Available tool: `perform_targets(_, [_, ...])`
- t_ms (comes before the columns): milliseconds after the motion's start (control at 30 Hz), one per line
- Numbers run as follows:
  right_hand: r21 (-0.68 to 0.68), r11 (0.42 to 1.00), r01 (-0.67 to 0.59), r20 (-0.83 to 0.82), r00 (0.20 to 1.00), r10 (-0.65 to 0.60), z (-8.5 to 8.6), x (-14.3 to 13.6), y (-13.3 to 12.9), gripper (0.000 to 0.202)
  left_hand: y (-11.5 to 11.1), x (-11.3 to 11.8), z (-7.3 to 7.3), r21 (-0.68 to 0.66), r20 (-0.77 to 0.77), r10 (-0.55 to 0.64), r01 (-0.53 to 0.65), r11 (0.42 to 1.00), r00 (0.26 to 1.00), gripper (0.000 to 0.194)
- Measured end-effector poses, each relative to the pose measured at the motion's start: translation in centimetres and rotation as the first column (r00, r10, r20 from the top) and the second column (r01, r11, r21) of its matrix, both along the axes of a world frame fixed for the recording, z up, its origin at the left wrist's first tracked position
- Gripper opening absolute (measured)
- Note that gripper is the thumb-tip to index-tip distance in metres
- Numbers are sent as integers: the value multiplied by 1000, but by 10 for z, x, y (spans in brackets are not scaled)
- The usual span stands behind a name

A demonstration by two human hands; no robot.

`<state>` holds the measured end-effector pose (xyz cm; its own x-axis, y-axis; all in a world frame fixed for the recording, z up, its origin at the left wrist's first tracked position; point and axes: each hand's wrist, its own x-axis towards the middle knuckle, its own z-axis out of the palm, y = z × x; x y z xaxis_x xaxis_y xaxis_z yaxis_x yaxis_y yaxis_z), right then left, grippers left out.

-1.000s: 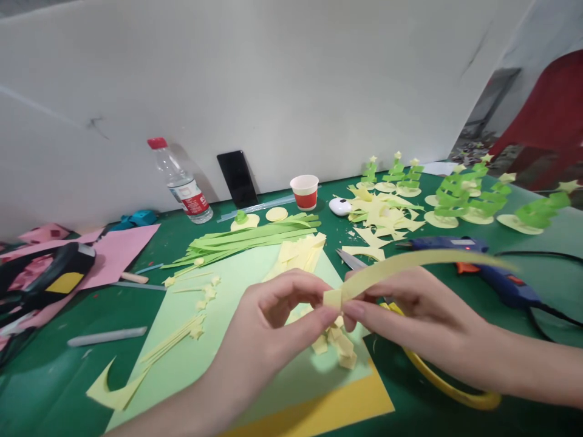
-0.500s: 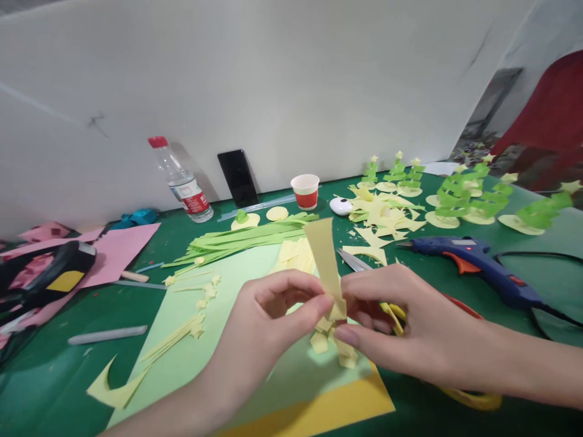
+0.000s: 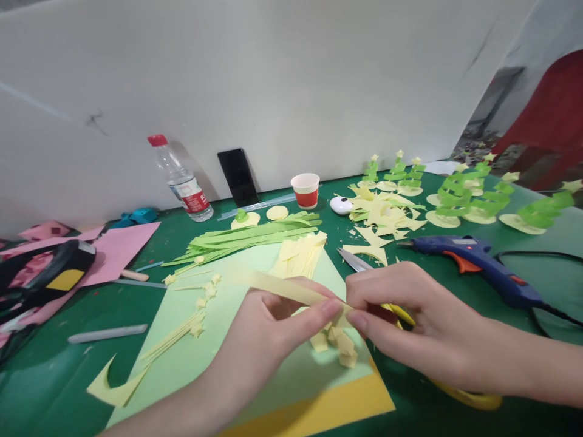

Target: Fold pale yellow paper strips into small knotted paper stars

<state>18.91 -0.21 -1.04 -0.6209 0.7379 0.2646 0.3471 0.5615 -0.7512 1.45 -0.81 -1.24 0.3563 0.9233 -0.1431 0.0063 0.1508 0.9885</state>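
A pale yellow paper strip [image 3: 291, 289] is pinched between the fingertips of both hands, its free end reaching out to the left and slightly blurred. My left hand [image 3: 277, 328] grips it between thumb and forefinger. At the strip's right end, my right hand [image 3: 405, 321] pinches the folded part, which the fingers partly cover. Just below the fingers, several small folded paper pieces [image 3: 345, 351] lie on a light green sheet [image 3: 182, 388]. A stack of yellow strips [image 3: 299, 255] rests beyond the hands. Scissors [image 3: 354, 260] lie partly hidden under my right hand.
A blue glue gun [image 3: 478, 261] with a black cable lies at right, before several green paper trees [image 3: 492, 203]. Yellow scraps [image 3: 382, 212], a paper cup [image 3: 305, 191], a phone [image 3: 238, 178] and a bottle [image 3: 182, 182] stand or lie along the wall. Green strips [image 3: 246, 237] lie mid-table.
The free end of the strip has swung from upright down to the left, across my left hand. Both hands stay in nearly the same place.
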Motion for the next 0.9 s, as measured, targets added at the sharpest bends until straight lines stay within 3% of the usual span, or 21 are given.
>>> perform_targets(200, [245, 966, 89, -21, 996, -86, -3, -2, 1, 21, 1, -1, 1, 55, 39, 57, -59, 997, 998, 13])
perform_targets(367, [545, 811, 213, -95, 977, -193, -5, -2, -2, 3, -1, -1, 3, 23, 104, 71, -74, 997, 992, 10])
perform_targets(433, [627, 750, 209, -80, 975, -205, -5, 0, -4, 6, -1, -2, 4, -1, 120, 79, -80, 997, 990, 10])
perform_targets(533, [689, 706, 166, -57, 983, -175, -4, 2, -4, 13, -1, -1, 4, -23, 136, 59, -57, 998, 989, 10])
perform_targets(800, [697, 705, 133, -57, 990, -131, 0, 5, -4, 18, 0, 0, 3, -56, 119, 31, -25, 998, 992, 10])
perform_targets(900, [665, 735, 135, -98, 991, -93, 1, 4, -4, 16, -1, 0, 4, -58, 121, 15, -8, 998, 992, 12])
